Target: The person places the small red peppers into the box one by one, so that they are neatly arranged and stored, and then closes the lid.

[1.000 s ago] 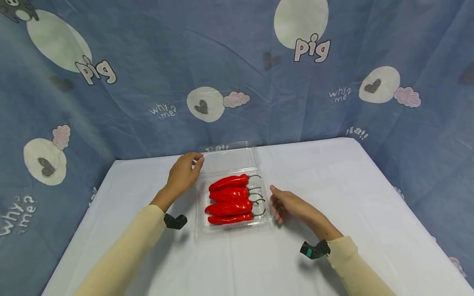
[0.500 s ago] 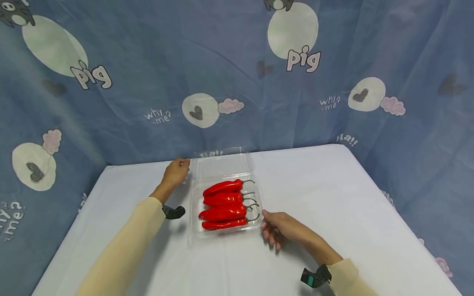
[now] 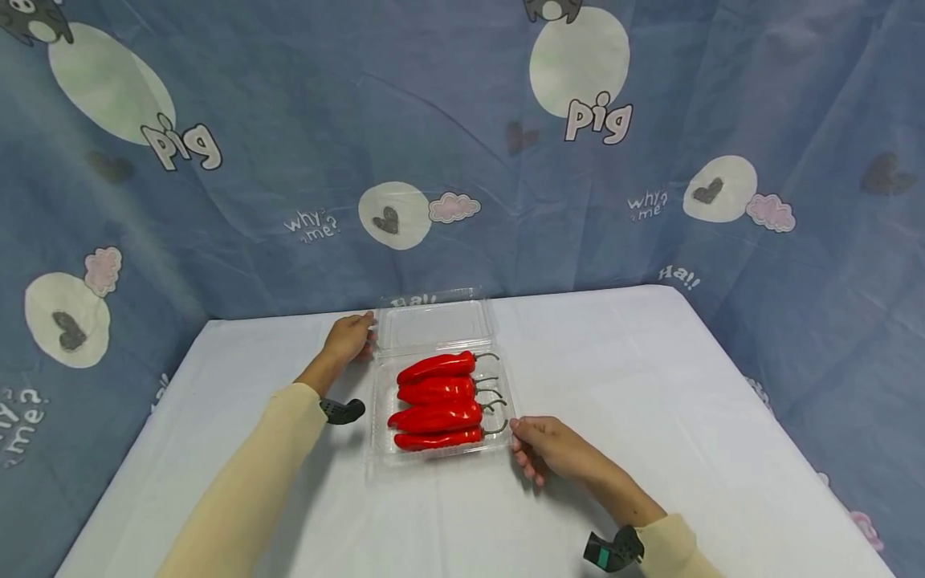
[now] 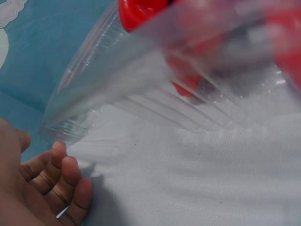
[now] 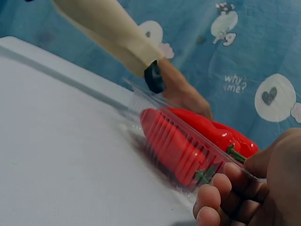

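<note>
A clear plastic clamshell box point(image 3: 383, 449) lies with its lid point(image 3: 433, 323) folded back, away from the body. Several red peppers point(image 3: 437, 415) with green stems lie side by side in its base. At the near right corner my right hand point(image 3: 552, 444) pinches the rim between thumb and index finger; in the right wrist view its other fingers point(image 5: 209, 195) are curled below. My left hand point(image 3: 348, 335) is beside the lid's left edge. In the left wrist view its fingers point(image 4: 70, 169) are loosely bent near a corner of the plastic, and I cannot tell whether they touch it.
A white cloth covers the table point(image 3: 614, 361). Behind it hangs a blue printed curtain point(image 3: 289, 144), close to the lid's far edge. Each wrist carries a dark camera mount, one on the left point(image 3: 343, 411) and one on the right point(image 3: 614, 550).
My right hand has come to the box's near right corner and taken hold of the rim. The left hand's fingers have shifted slightly at the lid's left edge. The head view has tilted a little.
</note>
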Demonstrator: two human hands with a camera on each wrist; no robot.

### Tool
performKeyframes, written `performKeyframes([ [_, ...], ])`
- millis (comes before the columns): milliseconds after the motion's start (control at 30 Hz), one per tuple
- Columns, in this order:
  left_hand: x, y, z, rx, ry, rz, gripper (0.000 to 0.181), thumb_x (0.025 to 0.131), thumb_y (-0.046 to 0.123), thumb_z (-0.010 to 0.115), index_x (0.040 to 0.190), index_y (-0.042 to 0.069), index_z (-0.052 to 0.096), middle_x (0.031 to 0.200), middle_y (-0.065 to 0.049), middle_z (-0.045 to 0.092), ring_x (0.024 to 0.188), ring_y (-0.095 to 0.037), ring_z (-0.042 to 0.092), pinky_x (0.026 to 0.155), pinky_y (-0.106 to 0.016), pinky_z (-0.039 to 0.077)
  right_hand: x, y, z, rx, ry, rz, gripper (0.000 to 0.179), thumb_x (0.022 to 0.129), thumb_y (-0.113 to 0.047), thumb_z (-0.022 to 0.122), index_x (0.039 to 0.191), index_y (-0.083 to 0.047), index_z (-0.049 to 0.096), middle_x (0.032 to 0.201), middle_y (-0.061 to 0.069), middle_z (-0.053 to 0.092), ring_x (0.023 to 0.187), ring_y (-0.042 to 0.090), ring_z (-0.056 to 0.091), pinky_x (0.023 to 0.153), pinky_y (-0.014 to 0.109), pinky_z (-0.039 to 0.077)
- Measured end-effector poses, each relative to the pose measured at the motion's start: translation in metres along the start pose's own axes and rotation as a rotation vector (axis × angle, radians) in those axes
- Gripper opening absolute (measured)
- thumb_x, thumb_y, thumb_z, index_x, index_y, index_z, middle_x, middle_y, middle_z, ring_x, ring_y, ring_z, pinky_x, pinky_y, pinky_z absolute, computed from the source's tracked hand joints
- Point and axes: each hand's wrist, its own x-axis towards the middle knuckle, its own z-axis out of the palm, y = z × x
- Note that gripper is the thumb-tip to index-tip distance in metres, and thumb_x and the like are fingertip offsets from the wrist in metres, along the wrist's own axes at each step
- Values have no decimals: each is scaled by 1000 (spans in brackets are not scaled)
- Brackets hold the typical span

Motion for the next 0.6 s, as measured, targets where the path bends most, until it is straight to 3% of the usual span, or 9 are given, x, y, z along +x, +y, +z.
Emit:
performKeyframes([
  [600,-1,-3,4,65,12,58,43,108,35,47,128,-1,59,94,-5,58,67,-9,55,63,-24,51,-3,-2,2,8,-5,-12,38,110,-31,42,89,-1,54,72,1,56,57,9,54,49,21,47],
])
